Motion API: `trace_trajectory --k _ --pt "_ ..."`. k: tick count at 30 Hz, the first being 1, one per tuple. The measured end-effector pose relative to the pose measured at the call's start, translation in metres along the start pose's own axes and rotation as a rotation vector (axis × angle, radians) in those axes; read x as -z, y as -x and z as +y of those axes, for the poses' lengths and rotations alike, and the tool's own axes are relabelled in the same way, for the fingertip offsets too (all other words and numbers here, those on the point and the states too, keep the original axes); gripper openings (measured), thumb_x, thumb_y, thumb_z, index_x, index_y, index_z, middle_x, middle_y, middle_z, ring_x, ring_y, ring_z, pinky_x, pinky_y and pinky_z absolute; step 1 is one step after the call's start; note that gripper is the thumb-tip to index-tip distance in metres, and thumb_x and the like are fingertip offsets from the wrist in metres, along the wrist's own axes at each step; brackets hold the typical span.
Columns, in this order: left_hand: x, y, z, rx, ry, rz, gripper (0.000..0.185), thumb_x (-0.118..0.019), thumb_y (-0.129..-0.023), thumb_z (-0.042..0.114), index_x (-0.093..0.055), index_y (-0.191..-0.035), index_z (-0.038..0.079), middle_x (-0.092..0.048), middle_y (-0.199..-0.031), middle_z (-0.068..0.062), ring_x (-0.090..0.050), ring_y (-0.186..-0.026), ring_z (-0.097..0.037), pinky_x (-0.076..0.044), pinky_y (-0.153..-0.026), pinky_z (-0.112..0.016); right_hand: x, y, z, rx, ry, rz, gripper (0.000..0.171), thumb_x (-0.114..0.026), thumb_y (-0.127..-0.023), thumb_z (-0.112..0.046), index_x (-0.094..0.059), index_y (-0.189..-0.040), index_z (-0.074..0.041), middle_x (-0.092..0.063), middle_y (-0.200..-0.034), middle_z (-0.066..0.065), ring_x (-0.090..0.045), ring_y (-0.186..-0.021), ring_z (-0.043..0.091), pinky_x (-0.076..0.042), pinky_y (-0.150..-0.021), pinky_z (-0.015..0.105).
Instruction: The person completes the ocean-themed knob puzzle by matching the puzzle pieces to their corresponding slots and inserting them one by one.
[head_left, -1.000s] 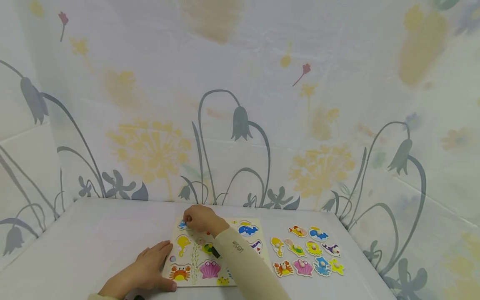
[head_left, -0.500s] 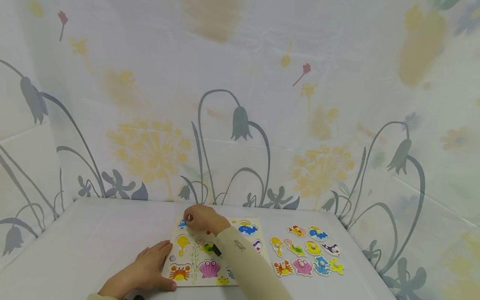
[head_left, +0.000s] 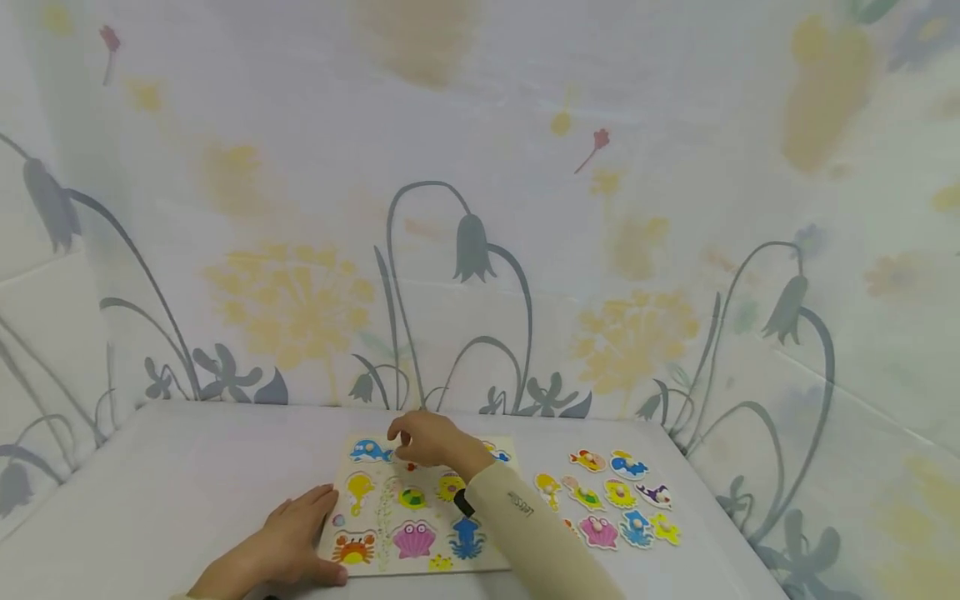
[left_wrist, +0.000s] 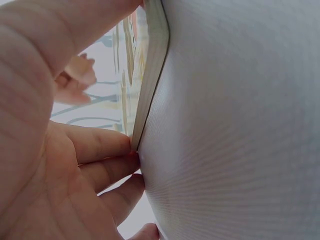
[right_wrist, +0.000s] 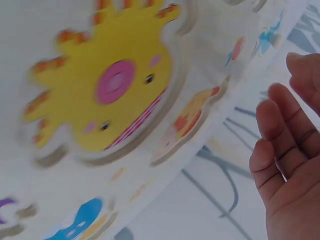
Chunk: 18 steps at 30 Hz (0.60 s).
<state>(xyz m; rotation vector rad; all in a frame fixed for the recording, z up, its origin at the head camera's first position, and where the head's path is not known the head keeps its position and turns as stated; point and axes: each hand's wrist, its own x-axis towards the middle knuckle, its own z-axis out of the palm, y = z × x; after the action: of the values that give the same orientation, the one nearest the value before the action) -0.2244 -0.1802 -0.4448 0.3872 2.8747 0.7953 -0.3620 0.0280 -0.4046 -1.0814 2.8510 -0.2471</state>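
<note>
A wooden puzzle board with pictured sea-animal recesses lies flat on the table. My left hand holds it at the near left corner, thumb along the front edge and fingertips against the left side; the left wrist view shows the fingertips at the board's edge. A blue whale piece with a small knob sits in the far left recess. Just right of that piece, above the far part of the board, is my right hand. Its fingers are loosely bent with nothing between them, as the right wrist view also shows.
Right of the board lie several knobbed pieces, among them a pink shell, a blue octopus, a turtle and a yellow star. My right sleeve covers part of the board's right side. A flower-printed curtain stands behind the table.
My right hand has let go of the blue whale piece and moved a little right, so the piece now shows in full. The left hand keeps its place. The head view has shifted slightly.
</note>
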Motion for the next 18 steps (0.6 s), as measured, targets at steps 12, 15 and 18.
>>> trace_trajectory --k 12,15,18 --pt "0.001 0.002 -0.002 0.04 -0.011 -0.027 0.109 -0.088 -0.055 0.051 -0.044 -0.134 -0.009 -0.038 -0.141 -0.03 -0.033 -0.131 -0.049 -0.018 -0.103 -0.071 0.01 0.052 0.037 0.004 0.075 0.038 0.027 -0.067 -0.089 -0.029 -0.066 -0.115 -0.021 -0.061 -0.096 -0.008 -0.054 -0.083 0.006 -0.05 -0.075 0.024" --pt "0.001 0.002 0.0 0.04 -0.005 -0.023 0.108 -0.087 -0.056 0.051 -0.044 -0.135 -0.009 -0.038 -0.141 -0.03 -0.032 -0.131 -0.049 -0.017 -0.103 -0.071 0.015 0.068 0.053 0.0 0.08 0.053 0.027 -0.067 -0.089 -0.029 -0.066 -0.115 -0.02 -0.062 -0.098 -0.006 -0.055 -0.084 0.007 -0.05 -0.076 0.026" --pt "0.0 0.001 0.002 0.021 0.004 -0.019 0.107 -0.088 -0.056 0.051 -0.044 -0.135 -0.008 -0.038 -0.141 -0.03 -0.032 -0.131 -0.048 -0.017 -0.104 -0.071 0.018 0.086 0.071 -0.009 0.086 0.067 0.027 -0.068 -0.089 -0.028 -0.067 -0.115 -0.018 -0.063 -0.099 -0.003 -0.056 -0.084 0.008 -0.051 -0.075 0.027"
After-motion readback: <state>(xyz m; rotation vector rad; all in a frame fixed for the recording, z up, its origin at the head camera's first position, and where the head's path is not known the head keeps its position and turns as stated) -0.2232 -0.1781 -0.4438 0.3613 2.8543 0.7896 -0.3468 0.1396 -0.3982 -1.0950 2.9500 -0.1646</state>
